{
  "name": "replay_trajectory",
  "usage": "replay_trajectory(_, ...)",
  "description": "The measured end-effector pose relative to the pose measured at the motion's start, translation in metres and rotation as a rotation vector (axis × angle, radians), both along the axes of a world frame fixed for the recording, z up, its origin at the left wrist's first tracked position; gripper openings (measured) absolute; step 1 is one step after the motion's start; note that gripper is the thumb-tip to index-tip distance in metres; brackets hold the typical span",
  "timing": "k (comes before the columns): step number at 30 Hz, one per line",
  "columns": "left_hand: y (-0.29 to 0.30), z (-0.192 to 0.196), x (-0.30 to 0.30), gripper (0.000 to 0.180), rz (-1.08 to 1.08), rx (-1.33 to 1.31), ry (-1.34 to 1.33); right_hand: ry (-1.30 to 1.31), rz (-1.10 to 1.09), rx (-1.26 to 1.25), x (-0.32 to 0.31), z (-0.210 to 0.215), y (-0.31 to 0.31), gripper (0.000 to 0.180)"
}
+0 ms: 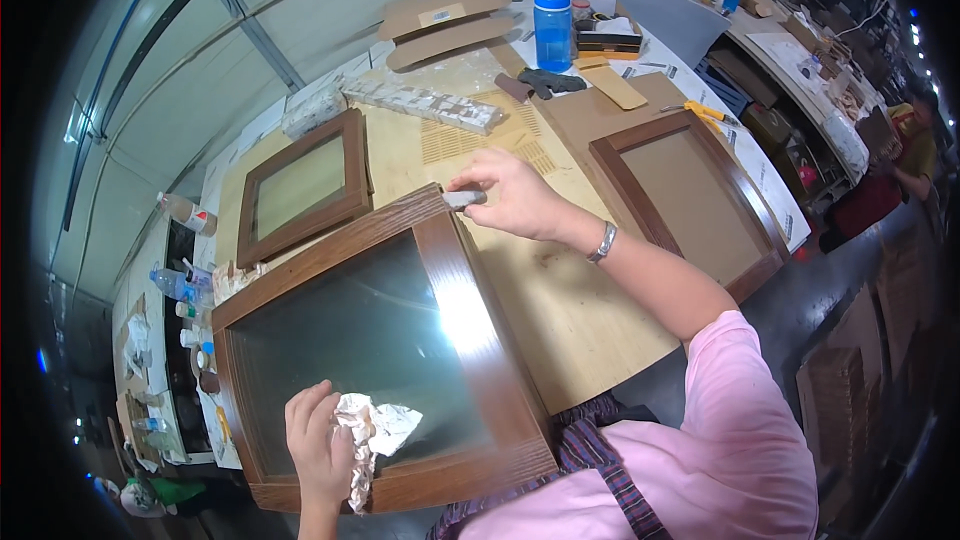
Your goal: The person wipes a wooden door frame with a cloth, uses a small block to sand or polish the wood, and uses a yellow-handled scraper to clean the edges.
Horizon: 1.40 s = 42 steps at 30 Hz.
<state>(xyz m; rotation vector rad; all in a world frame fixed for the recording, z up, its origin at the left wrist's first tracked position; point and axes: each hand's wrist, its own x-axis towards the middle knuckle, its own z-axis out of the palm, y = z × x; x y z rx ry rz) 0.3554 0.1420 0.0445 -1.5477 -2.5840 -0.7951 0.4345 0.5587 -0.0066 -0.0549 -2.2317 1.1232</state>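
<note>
Harsh white glare on brown frame [490,370], dark curved edges.

A pale, smooth wall [330,10] crossed by a grey metal post [252,28] rises far left behind a broad, light wooden-topped worktable [560,300], while a long white-topped bench [775,50] stands far right on a dark grey floor [775,315], small white lights [916,34] shining beyond.
</note>
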Motion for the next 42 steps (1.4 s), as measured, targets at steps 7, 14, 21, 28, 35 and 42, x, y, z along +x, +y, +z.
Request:
replay_trajectory(7, 0.001, 0.004, -0.001, 0.035, 0.005, -0.024, -0.004, -0.01, 0.114, 0.125, -0.03, -0.002, 0.019, 0.026)
replay_trajectory(14, -0.002, 0.002, -0.001, 0.036, 0.015, -0.028, -0.013, 0.027, 0.083, 0.278, -0.051, 0.008, 0.038, 0.024)
replay_trajectory(21, 0.0, 0.002, -0.002, 0.036, 0.002, -0.026, -0.012, -0.01, 0.01, 0.362, -0.06, 0.012, 0.047, 0.023)
replay_trajectory(28, 0.002, 0.003, 0.0, 0.036, -0.01, -0.026, 0.003, -0.039, 0.291, 0.136, -0.002, 0.006, 0.004, 0.025)
replay_trajectory(35, 0.002, 0.0, -0.001, 0.034, -0.016, 0.01, 0.02, -0.016, 0.275, -0.089, 0.029, 0.006, -0.01, 0.029)
replay_trajectory(42, -0.005, -0.003, -0.004, 0.035, -0.026, 0.013, 0.033, 0.004, 0.362, 0.171, 0.045, 0.005, -0.032, 0.028)
